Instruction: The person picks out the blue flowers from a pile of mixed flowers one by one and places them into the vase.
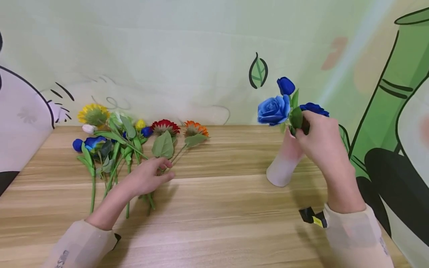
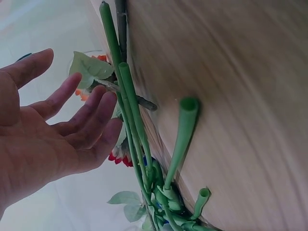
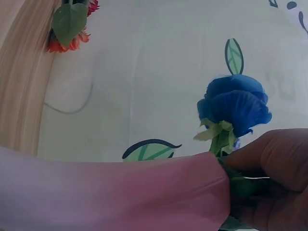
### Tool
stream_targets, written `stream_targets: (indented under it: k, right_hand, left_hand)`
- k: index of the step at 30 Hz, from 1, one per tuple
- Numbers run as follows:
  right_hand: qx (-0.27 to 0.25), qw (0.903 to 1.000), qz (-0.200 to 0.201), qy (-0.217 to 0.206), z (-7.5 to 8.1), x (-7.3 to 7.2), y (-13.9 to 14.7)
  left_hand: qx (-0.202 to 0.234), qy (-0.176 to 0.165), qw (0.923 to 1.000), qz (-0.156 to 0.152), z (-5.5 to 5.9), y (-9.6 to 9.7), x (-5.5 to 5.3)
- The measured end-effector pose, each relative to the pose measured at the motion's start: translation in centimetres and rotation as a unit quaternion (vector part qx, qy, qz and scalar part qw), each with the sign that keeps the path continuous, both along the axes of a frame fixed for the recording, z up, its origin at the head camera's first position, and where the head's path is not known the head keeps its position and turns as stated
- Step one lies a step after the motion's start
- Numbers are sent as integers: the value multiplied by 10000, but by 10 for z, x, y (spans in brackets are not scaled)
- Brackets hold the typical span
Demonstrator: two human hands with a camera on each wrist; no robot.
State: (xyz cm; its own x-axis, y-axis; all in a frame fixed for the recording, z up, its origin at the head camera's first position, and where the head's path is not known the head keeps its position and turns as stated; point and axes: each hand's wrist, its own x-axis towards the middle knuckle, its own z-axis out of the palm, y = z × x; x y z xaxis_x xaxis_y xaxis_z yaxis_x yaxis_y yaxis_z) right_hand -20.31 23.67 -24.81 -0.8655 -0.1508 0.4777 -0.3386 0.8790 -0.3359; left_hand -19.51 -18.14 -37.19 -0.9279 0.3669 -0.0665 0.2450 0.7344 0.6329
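Observation:
A pink-and-white vase (image 1: 283, 169) stands on the right of the table, holding a light blue rose (image 1: 274, 110) and a dark blue bud (image 1: 286, 86). At its mouth my right hand (image 1: 323, 143) pinches a green flower stem with leaves (image 1: 296, 117); which bloom it belongs to is unclear. Another dark blue flower (image 1: 314, 108) shows behind that hand. My left hand (image 1: 149, 178) hovers over the stems on the left, fingers loosely bent and holding nothing. Closest to it are an orange flower (image 1: 195, 129) and a red flower (image 1: 165, 126). In the left wrist view, green stems (image 2: 127, 91) pass beside the fingertips.
Left on the table lie a yellow sunflower (image 1: 94, 114), a white bud (image 1: 88, 128), a blue flower (image 1: 95, 143) and several more stems. A printed cloth (image 1: 187, 67) hangs behind the wooden table (image 1: 228, 216).

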Motion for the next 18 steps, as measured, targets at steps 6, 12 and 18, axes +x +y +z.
stream_targets:
  k: [6, 12, 18]
  right_hand:
    - [-467, 9945, 279, 899, 4, 6, -9]
    - [-81, 9601, 1650, 2257, 4, 4, -16]
    - [278, 9627, 1825, 1978, 0, 3, -20]
  left_hand:
    - [3, -46, 10000, -4, 1, 2, -1]
    - [-31, -26, 10000, -3, 1, 1, 0]
    - [-58, -29, 10000, 22, 2, 2, 1]
